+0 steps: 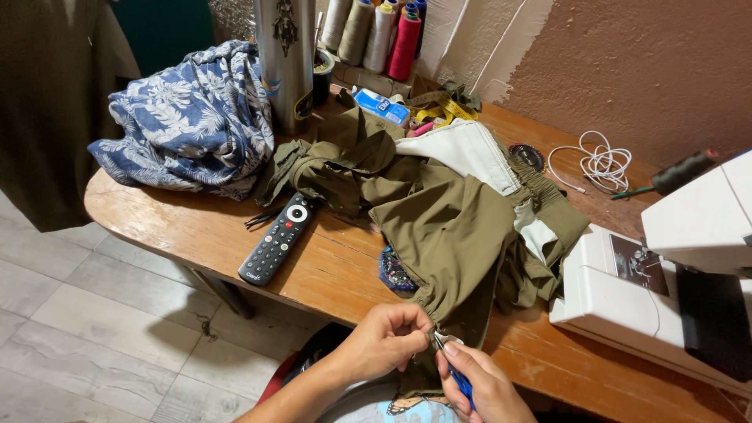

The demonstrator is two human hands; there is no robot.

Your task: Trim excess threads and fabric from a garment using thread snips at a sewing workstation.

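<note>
**Hands at gathered hem of olive garment, table edge**

At 6 o'clock, nearest the camera, both hands meet over the table's front edge. Left hand (389, 335) is curled closed, fingertips pinching the gathered hem of the olive garment (454, 227). Right hand (486, 385) is closed around a small blue-handled tool (458, 377); its metal tip touches the hem just beside the left fingertips. Tool type: cannot tell for certain, too small.

Olive garment spreads from the pinch point up toward 12 o'clock across the wooden table (329, 270), with a pale lining (470, 149) showing at its upper part. A dark patterned object (394, 272) peeks from under the cloth at 11 o'clock of the hands; most of it is hidden.

At 10 o'clock, a black remote control (278, 239) lies flat, just beside the garment's edge. At 3 o'clock, a white sewing machine (666, 274) sits on the table, touching the cloth's right side.

Farther, at 10–11 o'clock: blue floral fabric (188, 117) heaped at the table's left end, with a tall metal flask (286, 59) upright beside it. At 12 o'clock: thread cones (376, 31) against the wall, yellow measuring tape (442, 111) below them. At 1–2 o'clock: coiled white cable (599, 162).
</note>
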